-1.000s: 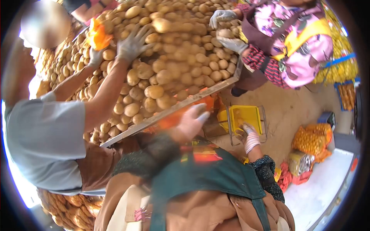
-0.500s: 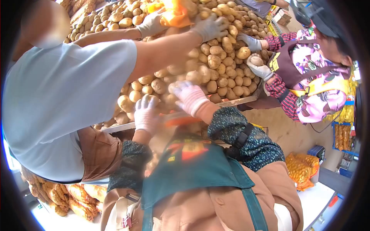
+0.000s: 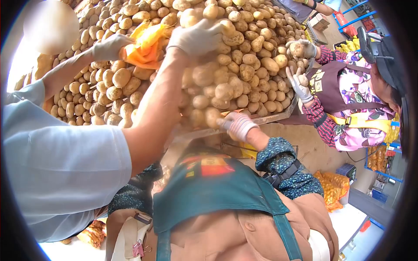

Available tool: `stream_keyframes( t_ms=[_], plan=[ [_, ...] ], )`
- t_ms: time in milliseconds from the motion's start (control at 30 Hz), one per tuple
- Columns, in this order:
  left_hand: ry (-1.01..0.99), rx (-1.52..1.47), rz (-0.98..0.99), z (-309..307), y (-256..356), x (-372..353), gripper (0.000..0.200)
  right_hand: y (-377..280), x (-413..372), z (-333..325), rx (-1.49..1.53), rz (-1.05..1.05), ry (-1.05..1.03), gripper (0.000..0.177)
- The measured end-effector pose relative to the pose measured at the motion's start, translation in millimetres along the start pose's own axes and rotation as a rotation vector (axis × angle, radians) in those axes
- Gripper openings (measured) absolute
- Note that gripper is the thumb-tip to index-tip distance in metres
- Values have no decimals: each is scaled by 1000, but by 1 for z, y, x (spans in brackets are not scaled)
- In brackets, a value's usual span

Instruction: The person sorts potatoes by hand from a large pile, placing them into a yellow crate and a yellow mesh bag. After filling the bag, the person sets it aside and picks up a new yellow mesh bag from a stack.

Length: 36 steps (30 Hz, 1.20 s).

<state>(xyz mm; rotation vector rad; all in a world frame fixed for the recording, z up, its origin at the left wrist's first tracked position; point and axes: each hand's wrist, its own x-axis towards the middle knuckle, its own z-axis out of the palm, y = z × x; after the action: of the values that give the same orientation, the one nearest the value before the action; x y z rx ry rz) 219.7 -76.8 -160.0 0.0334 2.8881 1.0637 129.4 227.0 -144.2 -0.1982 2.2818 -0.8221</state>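
Fingers [image 3: 226,123] of gloved right hand [image 3: 239,126] touch heaped potatoes [image 3: 212,116].

The potato [image 3: 212,116] at the fingers [image 3: 227,122] of my right hand [image 3: 238,125] is pale tan, rounded and dusty. It lies at the lowest edge of the pile, just above the table [image 3: 274,114] rim; I cannot tell whether I grip it. The other potatoes [image 3: 244,74] rise beyond my fingers, loose, tan-skinned and of mixed sizes, heaped several deep to either side.
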Motion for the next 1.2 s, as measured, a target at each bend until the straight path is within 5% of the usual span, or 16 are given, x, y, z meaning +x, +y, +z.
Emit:
stream_keyframes(
  t_ms=[100, 233, 367, 467, 600, 700, 800, 833, 900, 967, 1067, 1100, 1200],
  plan=[
    [20, -54, -91, 6, 12, 18, 62, -19, 0, 12, -229, -17, 51, 71],
    [-272, 607, 40, -30, 56, 38, 56, -62, 1, -2, -318, 152, -114, 78],
    [-192, 397, 117, -36, 50, 42, 52, -39, 5, 0, -243, 53, -65, 70],
    [-171, 379, 76, -33, 49, 49, 52, -20, 8, -6, -18, -24, -76, 64],
    [-238, 545, -50, -25, 72, 58, 54, -1, 2, -10, 706, -170, -150, 59],
    [-167, 402, 9, -22, 59, 61, 54, 0, -3, -18, 1115, -119, -334, 58],
    [107, 112, 144, -25, 44, 63, 48, 7, -8, -21, 1276, -70, -413, 58],
    [79, -513, -219, -20, 48, 58, 47, 11, -8, -19, 1328, -53, -434, 58],
    [-120, -1042, -508, -34, 57, 60, 48, 13, -6, -17, 1308, -32, -485, 59],
    [-152, -1087, -671, -26, 68, 58, 51, 5, 1, -13, 1294, -40, -506, 60],
    [-234, -771, -517, 25, 33, 56, 59, -17, 7, -7, 1279, -70, -472, 69],
    [-221, -860, -735, 24, 58, 60, 61, -23, 6, -8, 1293, -65, -472, 69],
    [-193, -1072, -706, 19, 65, 67, 64, -23, 16, -7, 1299, -107, -445, 71]
  ],
)
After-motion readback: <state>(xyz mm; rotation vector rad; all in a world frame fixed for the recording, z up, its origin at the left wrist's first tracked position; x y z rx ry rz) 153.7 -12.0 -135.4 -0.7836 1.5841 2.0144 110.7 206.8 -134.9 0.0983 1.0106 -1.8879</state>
